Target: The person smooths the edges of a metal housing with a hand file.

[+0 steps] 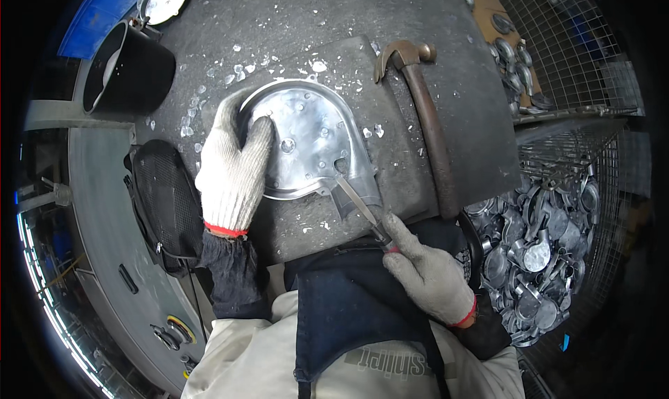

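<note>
A round, shiny cast-metal housing [313, 131] with a short spout toward me lies on a dark pad on the workbench. My left hand [233, 165], in a white knit glove, grips its left rim, with the thumb on the inner face and the fingers partly hidden at the edge. In my gloved right hand [432, 273] is a narrow file [359, 204], its handle mostly covered by the fingers. The file's tip reaches into the spout, at a small opening in the housing. Right of the casting lies a claw hammer [425, 113] with a brown handle.
Bright metal flakes [240, 71] litter the bench [300, 16]. A black bucket [143, 71] and a black mesh bag [167, 197] stand at the left. To the right, a wire basket [592, 211] holds many metal castings [536, 256]; more castings [512, 68] lie on cardboard beyond.
</note>
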{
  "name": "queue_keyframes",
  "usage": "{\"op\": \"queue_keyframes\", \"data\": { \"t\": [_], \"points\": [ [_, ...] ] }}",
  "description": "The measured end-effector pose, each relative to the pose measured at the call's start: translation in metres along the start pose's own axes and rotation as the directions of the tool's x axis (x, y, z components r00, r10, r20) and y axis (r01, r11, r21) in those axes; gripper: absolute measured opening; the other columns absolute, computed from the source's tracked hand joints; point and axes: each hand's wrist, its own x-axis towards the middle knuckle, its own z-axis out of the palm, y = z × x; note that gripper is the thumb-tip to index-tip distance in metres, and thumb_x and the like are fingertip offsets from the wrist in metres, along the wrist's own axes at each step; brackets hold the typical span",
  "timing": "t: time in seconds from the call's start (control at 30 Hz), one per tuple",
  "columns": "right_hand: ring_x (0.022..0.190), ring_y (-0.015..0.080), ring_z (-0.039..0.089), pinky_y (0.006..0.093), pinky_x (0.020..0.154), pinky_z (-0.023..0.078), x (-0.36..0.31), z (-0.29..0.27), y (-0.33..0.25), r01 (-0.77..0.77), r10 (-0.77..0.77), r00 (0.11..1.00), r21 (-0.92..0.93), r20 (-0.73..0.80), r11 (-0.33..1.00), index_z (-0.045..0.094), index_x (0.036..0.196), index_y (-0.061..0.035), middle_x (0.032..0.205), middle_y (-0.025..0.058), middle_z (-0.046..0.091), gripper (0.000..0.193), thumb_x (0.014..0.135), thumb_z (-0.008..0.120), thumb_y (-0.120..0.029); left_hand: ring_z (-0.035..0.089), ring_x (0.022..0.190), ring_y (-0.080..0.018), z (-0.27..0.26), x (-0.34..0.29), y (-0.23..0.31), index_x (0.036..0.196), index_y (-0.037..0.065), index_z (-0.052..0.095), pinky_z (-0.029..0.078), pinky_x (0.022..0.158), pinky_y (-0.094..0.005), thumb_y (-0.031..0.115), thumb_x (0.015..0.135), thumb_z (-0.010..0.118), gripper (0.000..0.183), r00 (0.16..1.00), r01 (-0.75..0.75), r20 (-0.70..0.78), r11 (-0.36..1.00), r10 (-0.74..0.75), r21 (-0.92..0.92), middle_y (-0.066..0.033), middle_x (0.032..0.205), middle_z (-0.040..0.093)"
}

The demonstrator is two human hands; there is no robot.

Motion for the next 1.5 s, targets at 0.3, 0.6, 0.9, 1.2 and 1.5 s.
{"op": "queue_keyframes", "data": {
  "t": [0.3,0.6,0.9,1.2,1.5],
  "points": [
    [0.114,0.0374,0.076,0.0423,0.099,0.060,0.006,0.012,-0.003,0.025,-0.029,0.996,-0.047,-0.079,0.999,0.043,0.168,-0.0174,0.122,0.0206,0.078,0.062,0.110,0.060,-0.036,0.072,0.125,-0.0347,-0.002,-0.002,-0.006,0.146,0.002,0.060,0.054,0.109,-0.0420,0.025,0.103,0.067,0.049,0.998,0.055,-0.018,0.986,-0.053,0.160,-0.0238,0.131,0.074],
    [0.113,0.0341,0.076,0.0378,0.099,0.057,0.015,0.016,-0.008,0.062,-0.056,0.984,0.028,-0.169,0.998,0.043,0.166,-0.0049,0.122,0.0259,0.075,0.062,0.111,0.060,-0.028,0.074,0.122,-0.0330,-0.002,-0.006,0.008,0.143,0.001,0.062,0.054,0.107,-0.0405,0.024,0.103,0.067,0.047,0.997,0.080,-0.028,0.993,-0.078,0.086,-0.0242,0.129,0.075],
    [0.123,0.0413,0.072,0.0426,0.105,0.055,0.010,0.003,-0.026,-0.103,0.105,0.994,0.098,-0.020,0.990,0.037,0.168,-0.0022,0.132,0.0287,0.072,0.065,0.113,0.055,-0.032,0.072,0.122,-0.0286,-0.011,-0.015,0.012,0.146,-0.002,0.063,0.053,0.108,-0.0373,0.022,0.106,0.063,0.047,0.989,0.150,-0.002,0.988,-0.150,0.029,-0.0219,0.128,0.076],
    [0.091,0.0298,0.068,0.0384,0.085,0.055,0.013,-0.002,-0.044,-0.135,0.139,0.989,0.072,-0.051,0.988,0.037,0.170,-0.0122,0.101,0.0192,0.069,0.063,0.114,0.053,-0.033,0.064,0.120,-0.0151,-0.012,-0.031,0.001,0.152,-0.004,0.060,0.049,0.108,-0.0301,0.023,0.111,0.058,0.049,0.983,0.158,0.119,0.976,-0.141,-0.148,-0.0150,0.135,0.072],
    [0.110,0.0511,0.072,0.0505,0.096,0.057,0.010,-0.012,-0.057,-0.186,0.184,0.983,-0.085,-0.030,0.979,0.034,0.171,-0.0147,0.112,0.0346,0.074,0.063,0.114,0.052,-0.036,0.063,0.137,-0.0247,-0.012,-0.037,0.009,0.152,-0.007,0.058,0.044,0.119,-0.0356,0.014,0.107,0.058,0.050,0.955,0.280,0.185,0.913,-0.233,-0.296,-0.0228,0.147,0.067]
  ]
}}
